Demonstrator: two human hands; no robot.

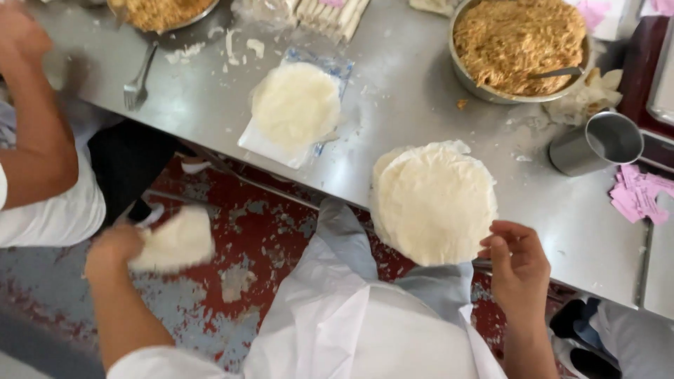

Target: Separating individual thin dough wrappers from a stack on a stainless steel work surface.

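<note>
While left hand [116, 245] grips wrapper [175, 240] — cup [597, 144] | bowl [519, 45] | fork [138, 77] nearby

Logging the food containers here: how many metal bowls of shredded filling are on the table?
2: one bowl at the table's far right, with a utensil in it; another bowl at the far left, cut off by the frame edge. Others may lie outside view.

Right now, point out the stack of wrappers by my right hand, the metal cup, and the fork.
stack of wrappers [434, 203]: head view, middle of the top sheet.
metal cup [597, 144]: head view, on its side wall.
fork [137, 78]: head view, lower handle above the tines.
</note>
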